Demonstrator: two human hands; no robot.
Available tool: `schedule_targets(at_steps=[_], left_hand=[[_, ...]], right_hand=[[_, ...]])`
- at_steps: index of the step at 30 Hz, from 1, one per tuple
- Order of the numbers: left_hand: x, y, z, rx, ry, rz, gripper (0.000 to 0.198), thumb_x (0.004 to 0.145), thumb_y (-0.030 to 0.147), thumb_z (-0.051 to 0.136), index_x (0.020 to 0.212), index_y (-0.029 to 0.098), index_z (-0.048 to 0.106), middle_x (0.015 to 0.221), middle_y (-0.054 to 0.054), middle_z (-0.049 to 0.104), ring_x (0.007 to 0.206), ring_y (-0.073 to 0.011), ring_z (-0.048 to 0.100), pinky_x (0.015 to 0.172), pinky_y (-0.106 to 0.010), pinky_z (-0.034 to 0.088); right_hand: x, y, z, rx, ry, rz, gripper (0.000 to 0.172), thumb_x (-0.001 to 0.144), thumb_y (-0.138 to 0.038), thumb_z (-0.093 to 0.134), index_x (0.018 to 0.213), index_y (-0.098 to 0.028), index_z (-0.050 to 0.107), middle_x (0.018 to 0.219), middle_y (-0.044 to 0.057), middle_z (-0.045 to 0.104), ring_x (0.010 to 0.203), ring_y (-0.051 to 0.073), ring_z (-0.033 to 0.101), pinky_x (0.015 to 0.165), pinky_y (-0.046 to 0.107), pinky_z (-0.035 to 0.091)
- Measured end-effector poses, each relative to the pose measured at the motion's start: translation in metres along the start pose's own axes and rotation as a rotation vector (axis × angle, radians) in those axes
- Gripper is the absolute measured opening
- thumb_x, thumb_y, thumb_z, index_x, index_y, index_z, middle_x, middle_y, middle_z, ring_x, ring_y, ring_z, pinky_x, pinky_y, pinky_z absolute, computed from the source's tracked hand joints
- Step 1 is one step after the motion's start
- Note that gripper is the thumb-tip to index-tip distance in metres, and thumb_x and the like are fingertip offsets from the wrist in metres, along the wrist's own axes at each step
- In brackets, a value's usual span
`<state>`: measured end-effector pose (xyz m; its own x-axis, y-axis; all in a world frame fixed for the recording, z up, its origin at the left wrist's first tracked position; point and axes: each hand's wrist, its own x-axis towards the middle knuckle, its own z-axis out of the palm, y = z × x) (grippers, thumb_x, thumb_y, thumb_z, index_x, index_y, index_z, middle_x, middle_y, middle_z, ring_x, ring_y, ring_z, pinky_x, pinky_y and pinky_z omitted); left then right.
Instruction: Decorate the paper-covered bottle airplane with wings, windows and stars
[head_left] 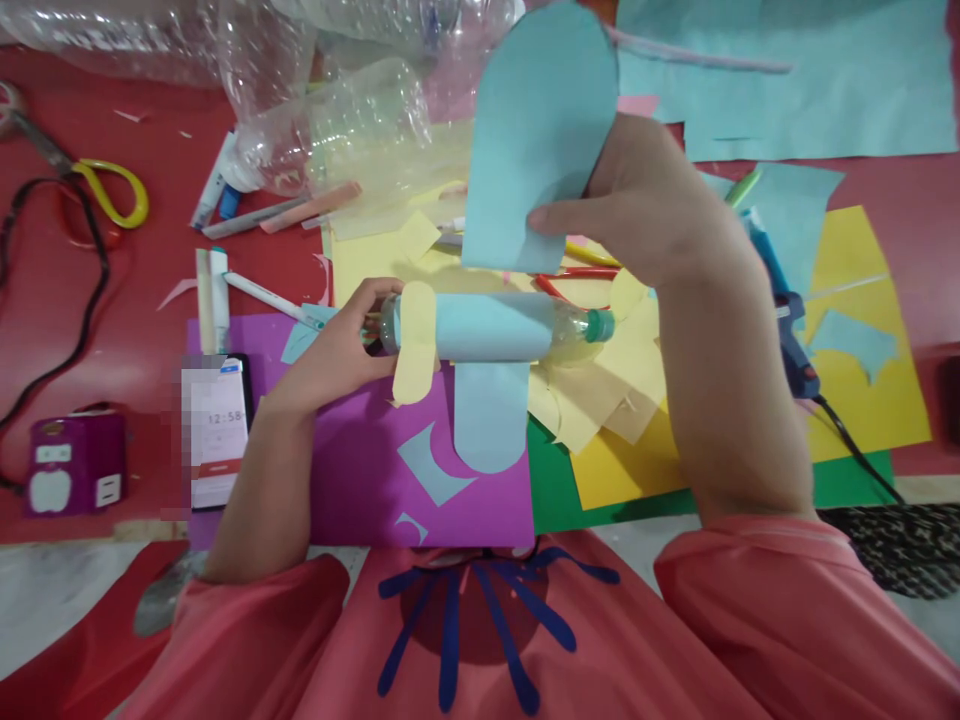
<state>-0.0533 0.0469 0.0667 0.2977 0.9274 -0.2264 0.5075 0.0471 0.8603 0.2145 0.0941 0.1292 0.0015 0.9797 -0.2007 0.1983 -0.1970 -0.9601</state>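
Observation:
My left hand (352,340) is closed around the base end of a clear plastic bottle (574,326) lying on its side. A light blue paper sleeve (491,325) wraps the bottle's middle, and its green cap (600,325) points right. A pale yellow rounded paper strip (415,345) stands across the base end. Below the sleeve, a light blue rounded paper flap (491,415) extends toward me. My right hand (622,200) pinches a larger light blue paper piece (540,140) with one rounded end, raised above and beyond the bottle.
Purple paper (360,490) and yellow paper (862,400) lie underneath with scraps. A glue gun (795,345) sits right, its cord trailing forward. Left are a phone (221,430), scissors (112,190), a purple power adapter (75,460) and markers. Clear plastic bottles (337,110) lie at the back.

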Motion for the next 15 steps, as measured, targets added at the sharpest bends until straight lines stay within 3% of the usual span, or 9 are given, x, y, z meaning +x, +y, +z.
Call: schedule_targets(at_steps=[6, 12, 15], left_hand=[[-0.001, -0.006, 0.000, -0.006, 0.004, -0.004, 0.069, 0.053, 0.029, 0.087, 0.115, 0.027, 0.059, 0.109, -0.002, 0.066, 0.085, -0.0177, 0.063, 0.071, -0.025, 0.050], [0.001, -0.005, 0.000, 0.022, 0.011, -0.010, 0.073, 0.052, 0.037, 0.088, 0.117, 0.026, 0.058, 0.109, -0.002, 0.067, 0.086, -0.0182, 0.065, 0.072, -0.027, 0.052], [0.001, -0.002, 0.001, 0.024, 0.011, -0.024, 0.075, 0.050, 0.043, 0.089, 0.116, 0.026, 0.058, 0.111, -0.002, 0.067, 0.088, -0.0195, 0.066, 0.074, -0.029, 0.053]], right_hand=[[0.001, 0.003, 0.008, -0.023, -0.082, -0.035, 0.037, 0.072, 0.016, 0.070, 0.067, -0.020, 0.061, 0.060, -0.011, 0.062, 0.063, 0.007, 0.058, 0.054, 0.020, 0.047], [0.009, 0.014, 0.004, 0.016, -0.222, -0.140, 0.043, 0.060, 0.017, 0.073, 0.063, -0.025, 0.063, 0.060, -0.012, 0.064, 0.060, 0.009, 0.060, 0.046, 0.019, 0.048], [0.010, 0.016, 0.005, 0.011, -0.191, -0.120, 0.043, 0.060, 0.018, 0.072, 0.065, -0.023, 0.063, 0.061, -0.012, 0.065, 0.062, 0.009, 0.061, 0.047, 0.018, 0.048]])
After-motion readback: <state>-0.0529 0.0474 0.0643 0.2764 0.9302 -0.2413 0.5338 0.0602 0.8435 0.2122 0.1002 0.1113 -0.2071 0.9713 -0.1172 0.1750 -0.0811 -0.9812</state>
